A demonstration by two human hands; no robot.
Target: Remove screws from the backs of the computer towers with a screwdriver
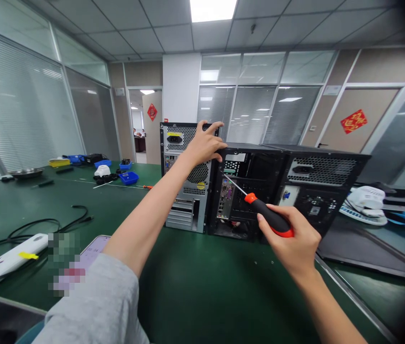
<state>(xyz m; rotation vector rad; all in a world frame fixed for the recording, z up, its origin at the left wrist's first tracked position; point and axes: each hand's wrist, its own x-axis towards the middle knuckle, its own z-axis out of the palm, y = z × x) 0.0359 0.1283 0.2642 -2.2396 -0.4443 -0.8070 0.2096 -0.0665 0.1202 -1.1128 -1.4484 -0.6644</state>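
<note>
My right hand (291, 239) grips a black and orange screwdriver (267, 215). Its shaft slants up and left, with the tip in front of the middle computer case (248, 229), near its upper left edge; whether it touches cannot be told. This case's back has open gaps and a port panel (224, 198). My left hand (205, 143) lies with fingers spread at the upper right corner of the left computer case (188, 191), beside the middle one. A third computer case (313, 210) stands on the right. All the backs face me.
On the green table (195, 286) lie a phone (94, 243), a white power strip (12, 260) and a black cable (49, 222). Blue trays (128, 178) and a metal dish (26, 173) sit at the far left. Two small bits lie below the cases. A white object (365, 203) is at right.
</note>
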